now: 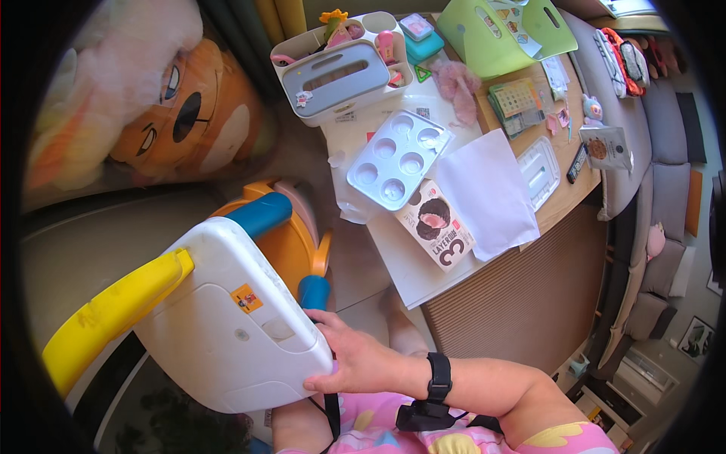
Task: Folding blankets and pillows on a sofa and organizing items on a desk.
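Note:
My right hand [354, 352] grips the edge of a white plastic panel [227, 335], with the thumb on its near face and the fingers bent around the rim. The panel stands tilted and bears a small orange sticker [247, 298]. A curved yellow plastic bar [119, 312] joins its left side. Behind it are blue tubes [264, 214] and an orange plastic part [289, 249], apparently of the same children's item. My left hand is out of view. A black strap [439, 377] circles my right wrist.
Beyond stands a table with a white muffin-shaped tray [391, 159], a printed box [437, 227], white paper [488, 193], a grey-lidded organizer [340, 79] and a green basket [482, 42]. A large clear bag with an orange plush [193, 108] sits left. A grey sofa [669, 193] lies right.

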Action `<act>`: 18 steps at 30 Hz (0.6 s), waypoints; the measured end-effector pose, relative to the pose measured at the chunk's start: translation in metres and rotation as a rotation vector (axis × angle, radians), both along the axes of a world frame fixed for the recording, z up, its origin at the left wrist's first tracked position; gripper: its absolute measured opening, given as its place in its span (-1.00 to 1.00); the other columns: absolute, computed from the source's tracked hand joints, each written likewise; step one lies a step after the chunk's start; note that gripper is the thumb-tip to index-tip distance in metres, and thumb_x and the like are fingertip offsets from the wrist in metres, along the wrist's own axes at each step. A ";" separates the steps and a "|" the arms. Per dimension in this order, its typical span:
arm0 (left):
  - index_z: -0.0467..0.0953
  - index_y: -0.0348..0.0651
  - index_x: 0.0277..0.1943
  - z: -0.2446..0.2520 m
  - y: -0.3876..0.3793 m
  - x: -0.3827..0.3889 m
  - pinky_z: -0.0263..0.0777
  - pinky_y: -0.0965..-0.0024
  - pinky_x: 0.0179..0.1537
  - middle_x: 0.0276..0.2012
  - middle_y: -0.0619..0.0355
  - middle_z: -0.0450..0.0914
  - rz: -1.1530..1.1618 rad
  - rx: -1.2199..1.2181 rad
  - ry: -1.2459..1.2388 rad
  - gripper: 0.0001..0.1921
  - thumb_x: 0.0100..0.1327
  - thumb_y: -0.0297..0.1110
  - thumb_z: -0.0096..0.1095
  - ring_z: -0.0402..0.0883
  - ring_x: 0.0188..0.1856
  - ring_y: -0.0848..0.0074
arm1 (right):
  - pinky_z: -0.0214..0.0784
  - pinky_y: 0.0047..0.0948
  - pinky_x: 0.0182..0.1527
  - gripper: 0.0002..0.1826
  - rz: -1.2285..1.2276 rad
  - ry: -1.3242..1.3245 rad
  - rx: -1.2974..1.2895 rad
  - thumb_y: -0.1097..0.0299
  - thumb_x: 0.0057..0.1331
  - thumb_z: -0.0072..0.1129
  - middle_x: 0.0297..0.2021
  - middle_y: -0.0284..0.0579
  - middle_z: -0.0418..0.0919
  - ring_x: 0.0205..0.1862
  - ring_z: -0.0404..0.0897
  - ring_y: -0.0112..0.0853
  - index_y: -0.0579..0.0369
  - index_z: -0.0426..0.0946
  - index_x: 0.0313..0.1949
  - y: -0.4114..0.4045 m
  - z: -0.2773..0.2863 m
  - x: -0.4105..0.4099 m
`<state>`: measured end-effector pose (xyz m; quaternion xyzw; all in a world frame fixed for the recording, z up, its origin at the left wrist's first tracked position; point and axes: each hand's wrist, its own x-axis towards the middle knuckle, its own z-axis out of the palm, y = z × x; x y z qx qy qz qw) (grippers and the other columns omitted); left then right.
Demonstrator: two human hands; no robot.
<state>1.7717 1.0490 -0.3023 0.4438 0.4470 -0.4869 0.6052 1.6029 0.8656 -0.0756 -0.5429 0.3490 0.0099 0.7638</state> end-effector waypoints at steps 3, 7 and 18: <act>0.20 0.00 0.18 -0.001 -0.003 0.000 0.00 0.07 0.20 0.24 0.00 0.10 -0.002 0.000 0.000 -0.35 0.20 0.28 -0.35 0.10 0.24 0.11 | 0.20 -0.27 0.10 -0.22 -0.018 -0.023 -0.046 0.08 -0.03 0.22 0.19 0.10 0.00 0.09 0.29 -0.04 0.08 0.15 0.15 -0.005 0.000 0.002; 0.20 0.01 0.18 -0.001 -0.005 0.002 -0.01 0.05 0.20 0.25 -0.01 0.08 -0.005 0.004 -0.004 -0.35 0.20 0.28 -0.35 0.08 0.25 0.09 | 0.20 -0.27 0.09 -0.22 -0.025 -0.002 -0.023 0.08 -0.04 0.22 0.17 0.11 0.03 0.08 0.29 -0.03 0.11 0.15 0.14 -0.021 -0.002 0.009; 0.20 0.01 0.18 -0.008 -0.010 0.007 -0.03 0.01 0.20 0.27 -0.03 0.02 -0.007 -0.021 0.018 -0.35 0.19 0.28 -0.34 0.03 0.27 0.05 | 0.18 -0.27 0.10 -0.16 -0.002 0.013 -0.116 0.04 -0.06 0.22 0.12 0.12 0.13 0.08 0.28 -0.03 0.16 0.11 0.15 -0.054 0.002 0.034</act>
